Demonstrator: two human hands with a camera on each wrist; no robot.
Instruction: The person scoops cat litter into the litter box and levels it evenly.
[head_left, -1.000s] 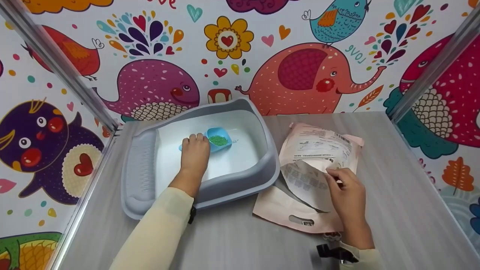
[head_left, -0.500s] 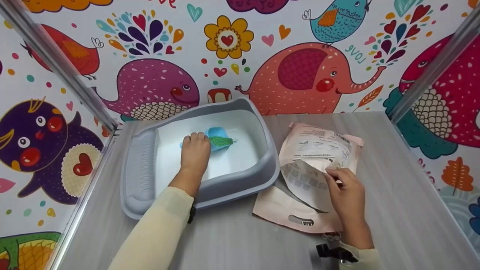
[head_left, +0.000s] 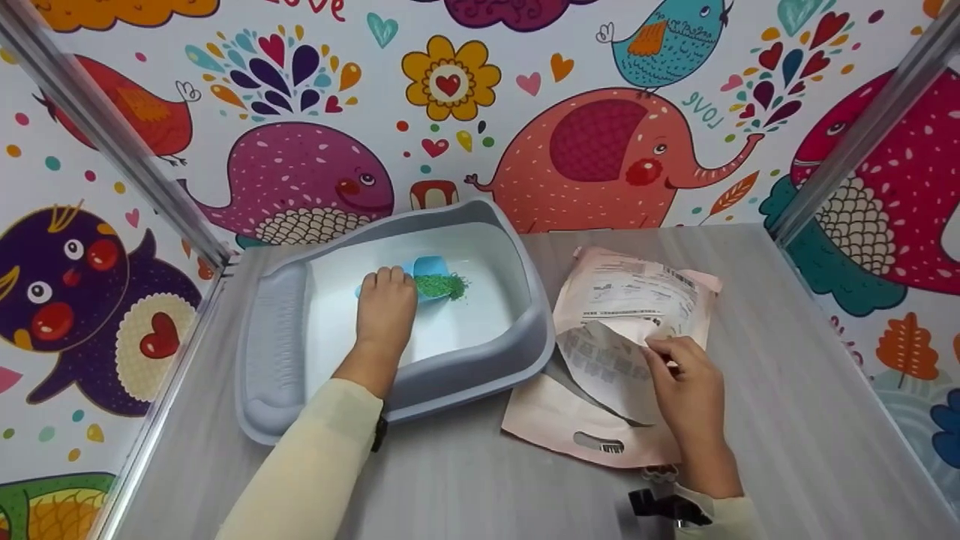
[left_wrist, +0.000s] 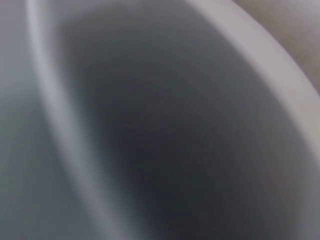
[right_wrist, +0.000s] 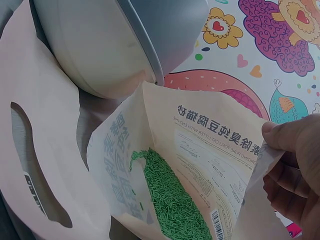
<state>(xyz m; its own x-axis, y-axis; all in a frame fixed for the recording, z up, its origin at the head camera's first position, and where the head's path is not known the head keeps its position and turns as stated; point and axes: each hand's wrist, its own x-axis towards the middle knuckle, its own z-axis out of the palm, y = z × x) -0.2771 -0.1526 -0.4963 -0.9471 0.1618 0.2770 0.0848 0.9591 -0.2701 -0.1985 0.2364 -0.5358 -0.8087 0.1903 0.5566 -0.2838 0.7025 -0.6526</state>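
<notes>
In the head view my left hand [head_left: 386,311] grips the handle of a blue scoop [head_left: 430,265] low inside a grey and white litter box [head_left: 536,326]. The scoop tips to the right, and green pellets of cat litter [head_left: 444,286] spill over its lip onto the white floor. My right hand [head_left: 694,390] pinches the torn edge of a pale pink cat litter bag [head_left: 592,289], keeping its mouth spread. From the right wrist, more green pellets [right_wrist: 172,195] show inside the bag, with thumb and fingers on its edge. The left wrist view is only blurred grey curved surfaces.
The litter box stands left of the bag on a grey wood-grain table [head_left: 457,480]. A cut-off bag strip with a handle hole [head_left: 540,420] lies at the bag's near side. A patterned wall [head_left: 450,150] closes off the back, with metal posts [head_left: 862,135] at the corners.
The scoop has tilted to the right. Its pellets have slid from the bowl over the lip, and some lie on the box floor. My right hand keeps its hold on the bag.
</notes>
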